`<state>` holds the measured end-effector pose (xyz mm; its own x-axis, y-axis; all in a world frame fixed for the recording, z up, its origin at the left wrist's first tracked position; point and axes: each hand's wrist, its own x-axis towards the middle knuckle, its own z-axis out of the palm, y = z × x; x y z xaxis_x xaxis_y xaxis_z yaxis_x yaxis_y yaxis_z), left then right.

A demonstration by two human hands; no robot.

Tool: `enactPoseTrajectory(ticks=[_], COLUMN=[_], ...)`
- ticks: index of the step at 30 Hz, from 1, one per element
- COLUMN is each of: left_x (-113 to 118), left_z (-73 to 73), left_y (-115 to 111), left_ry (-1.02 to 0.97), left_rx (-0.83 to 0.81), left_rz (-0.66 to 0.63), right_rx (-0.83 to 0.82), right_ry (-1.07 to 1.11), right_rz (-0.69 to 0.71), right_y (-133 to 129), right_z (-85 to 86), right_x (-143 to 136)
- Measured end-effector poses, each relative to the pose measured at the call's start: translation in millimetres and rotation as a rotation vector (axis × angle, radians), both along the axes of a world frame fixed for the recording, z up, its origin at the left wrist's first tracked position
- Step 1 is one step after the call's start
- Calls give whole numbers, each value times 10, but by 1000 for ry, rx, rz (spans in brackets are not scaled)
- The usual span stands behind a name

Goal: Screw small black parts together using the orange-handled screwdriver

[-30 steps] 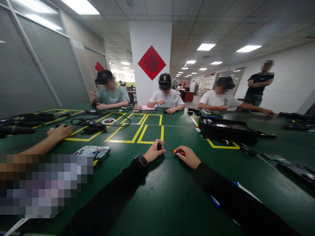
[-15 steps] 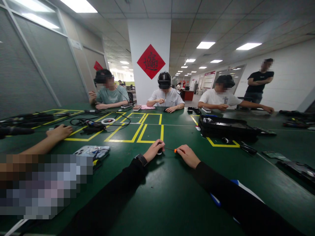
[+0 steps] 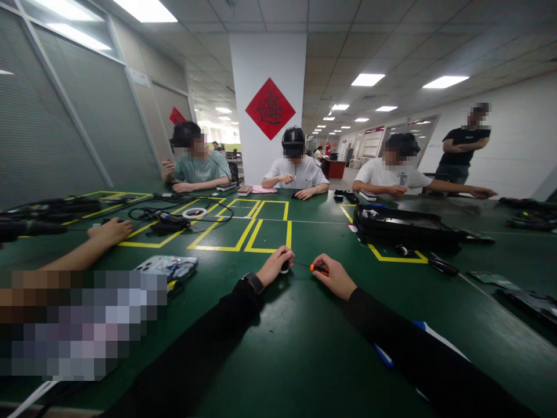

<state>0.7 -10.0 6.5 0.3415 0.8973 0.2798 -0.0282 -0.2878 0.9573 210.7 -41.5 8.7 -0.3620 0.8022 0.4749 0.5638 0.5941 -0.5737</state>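
My left hand (image 3: pixel 275 265), with a dark watch on its wrist, is closed around a small black-and-white part (image 3: pixel 285 267) just above the green table. Most of that part is hidden by my fingers, so its kind cannot be made out. In my right hand (image 3: pixel 335 276) is a screwdriver (image 3: pixel 321 270) with an orange-and-black handle, pinched between thumb and fingers. Its thin shaft runs left, nearly level, towards the part. Whether the tip touches it is too small to tell.
A black open case (image 3: pixel 407 226) stands at the right on the green table (image 3: pixel 278 360). Left of me are a silvery device (image 3: pixel 167 266) and another person's arm (image 3: pixel 82 247). Cables (image 3: pixel 174 217) lie beyond it. A blue-and-white object (image 3: pixel 385 355) lies under my right forearm. Several people sit opposite.
My right fingers have shifted on the screwdriver, and more of its handle shows. My left hand keeps its hold on the small part. The whole view has slid slightly.
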Motion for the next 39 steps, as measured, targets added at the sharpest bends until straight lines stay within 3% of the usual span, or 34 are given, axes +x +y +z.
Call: enactPoseTrajectory(ticks=[10,30,39], left_x=[13,15,9], left_z=[-11,-11,-6], left_y=[7,4,4], left_ry=[-27,-44,-57], left_rx=[-6,-51,-62], left_rz=[-19,1,11], right_rx=[64,48,98], right_ry=[-139,-129,-144], right_rz=[-70,-100,-34], right_y=[37,27,23], right_z=[-23,-26,-3], right_x=[-8,-21,-14])
